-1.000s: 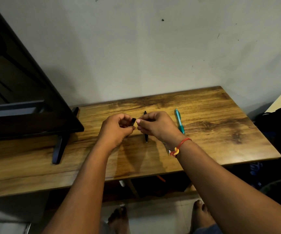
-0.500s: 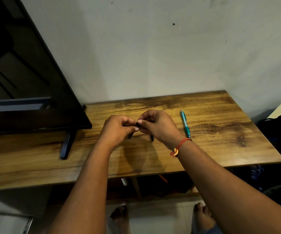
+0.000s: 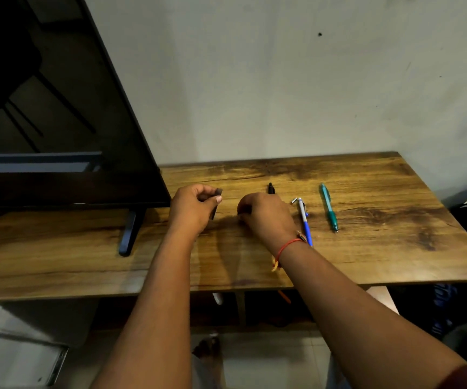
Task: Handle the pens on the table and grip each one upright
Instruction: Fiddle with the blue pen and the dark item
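Hands have drawn apart: left hand [image 3: 195, 204] clamps a dark pen [image 3: 216, 204] near-upright beside the television [image 3: 58, 122]; right hand [image 3: 266, 214], curled, grip unclear, nears the black pen [image 3: 270, 188] next.

Hands now apart: left hand [image 3: 195, 204] lifts away dark cap [image 3: 217, 195], right hand [image 3: 266, 213] lowers black pen [image 3: 270, 188] toward worktop [image 3: 395, 220].

table [image 3: 367, 248]: wood-grain, satin sheen | teal pen [image 3: 328, 206]: translucent plastic | screen [image 3: 58, 122]: glossy black | wall [image 3: 282, 80]: matt
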